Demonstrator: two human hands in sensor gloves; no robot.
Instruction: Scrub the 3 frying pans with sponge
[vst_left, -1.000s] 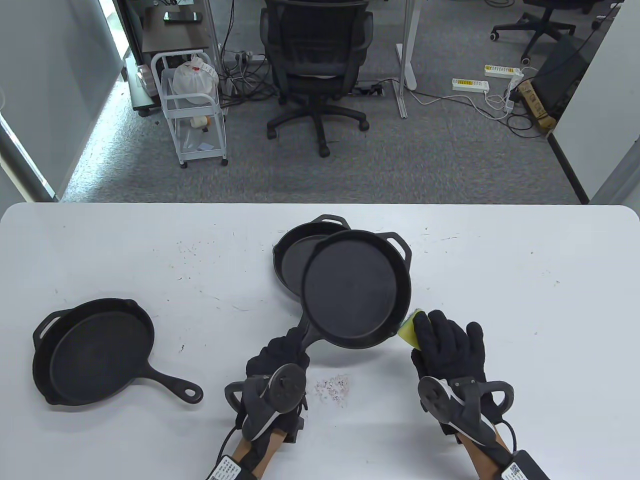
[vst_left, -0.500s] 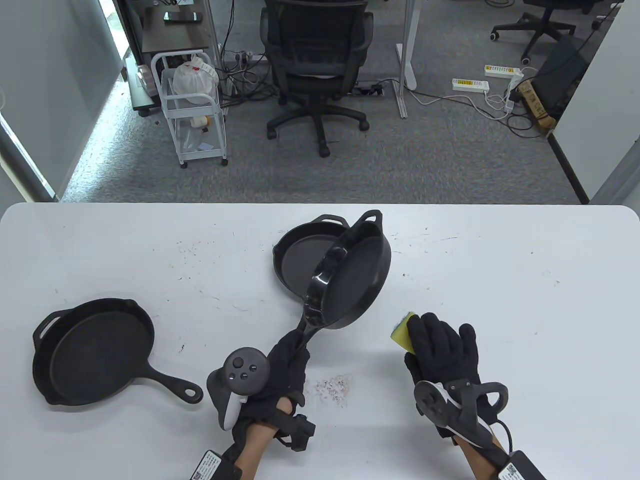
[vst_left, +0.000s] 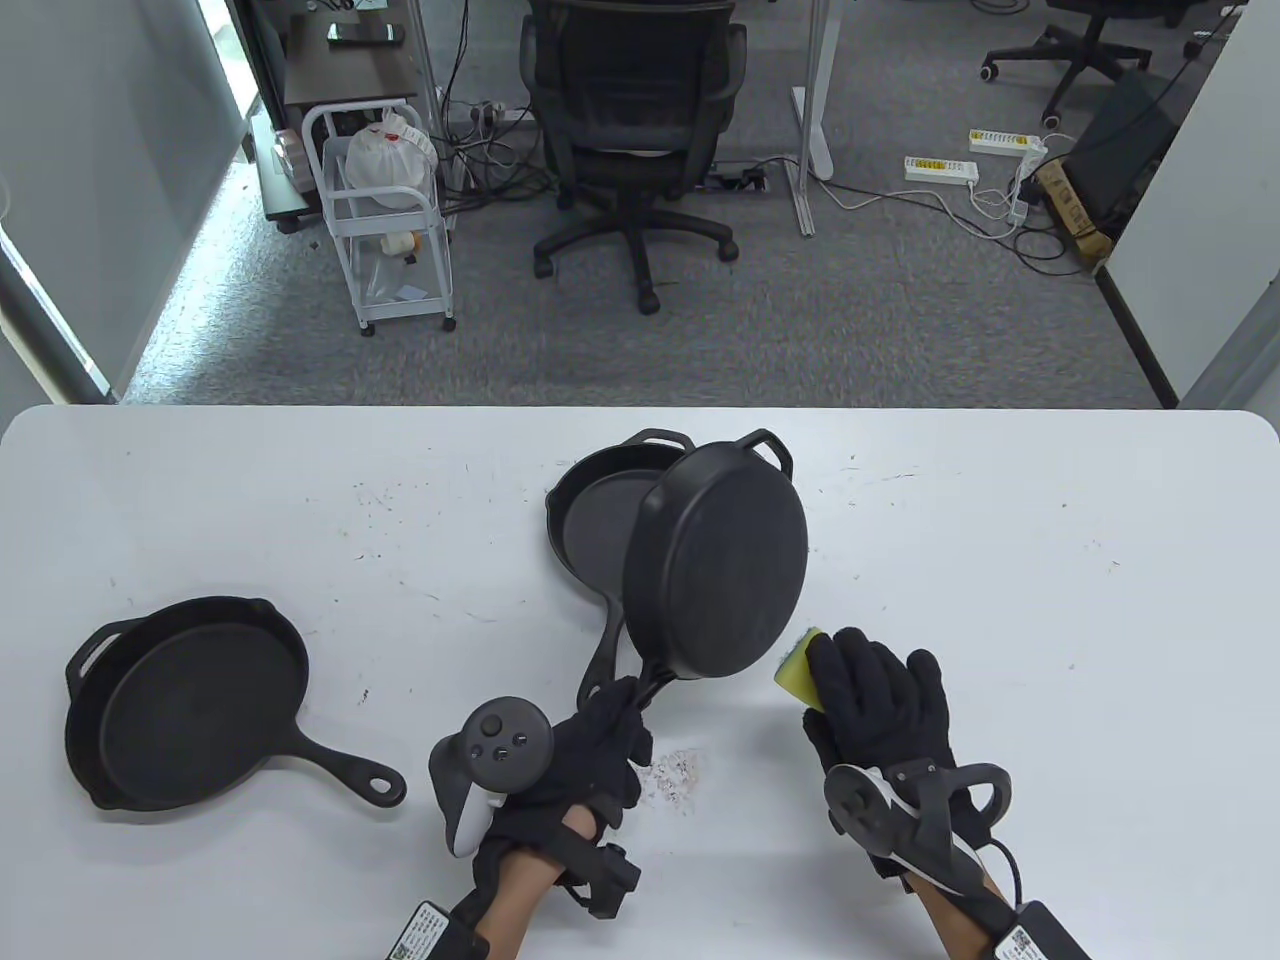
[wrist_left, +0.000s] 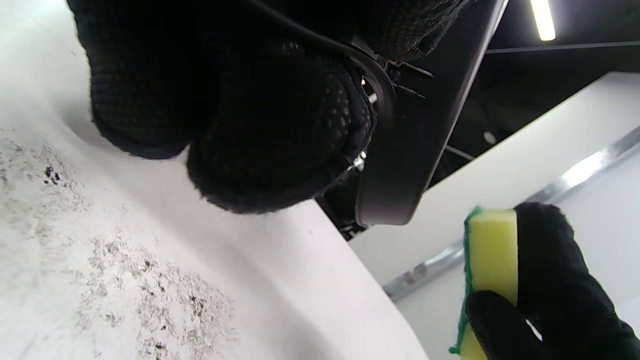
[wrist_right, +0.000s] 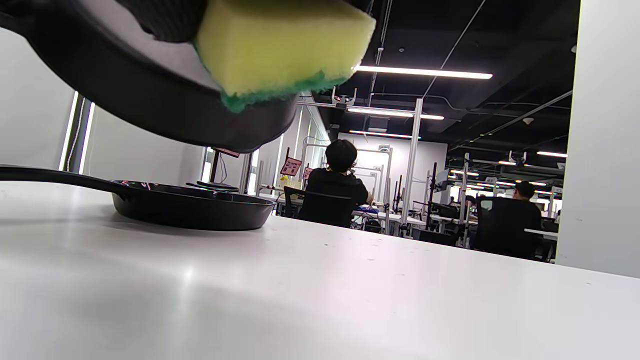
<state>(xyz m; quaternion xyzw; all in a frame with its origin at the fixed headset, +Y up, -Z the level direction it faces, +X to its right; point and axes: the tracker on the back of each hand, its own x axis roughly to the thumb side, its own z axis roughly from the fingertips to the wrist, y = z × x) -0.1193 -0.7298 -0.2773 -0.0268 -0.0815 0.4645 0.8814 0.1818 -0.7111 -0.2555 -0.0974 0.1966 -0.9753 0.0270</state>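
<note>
My left hand grips the handle of a black frying pan and holds it above the table, turned bottom-up. Under it a second black pan lies on the table. A third black pan lies at the left. My right hand holds a yellow and green sponge next to the lifted pan's near rim. The right wrist view shows the sponge against the lifted pan, with the resting pan below. In the left wrist view the sponge sits right of my curled left fingers.
Scrubbed crumbs lie on the white table between my hands. Beyond the table's far edge stand an office chair and a white cart.
My left hand has rolled the lifted pan from face-up through on-edge to bottom-up. My right hand with the sponge has stayed near the pan's rim, shifting slightly left.
</note>
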